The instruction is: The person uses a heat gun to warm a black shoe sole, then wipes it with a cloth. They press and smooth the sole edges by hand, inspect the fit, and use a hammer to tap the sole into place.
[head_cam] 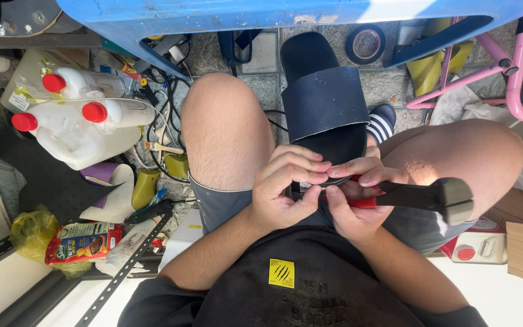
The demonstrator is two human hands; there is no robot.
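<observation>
A dark navy slide sandal (324, 103) lies between my bare knees, its toe end pointing away from me. My left hand (286, 188) pinches the heel edge of the sandal with thumb and fingers. My right hand (358, 200) touches the same heel edge with its fingertips and also holds a tool with red grips and a black metal head (431, 195) that sticks out to the right over my thigh. What lies under the fingers at the heel is hidden.
White plastic jugs with red caps (80, 124) stand at left among cables and small tools. A blue plastic stool edge (225, 15) spans the top. A pink metal frame (503, 72) is at right, a tape roll (365, 43) above the sandal, a snack packet (83, 239) lower left.
</observation>
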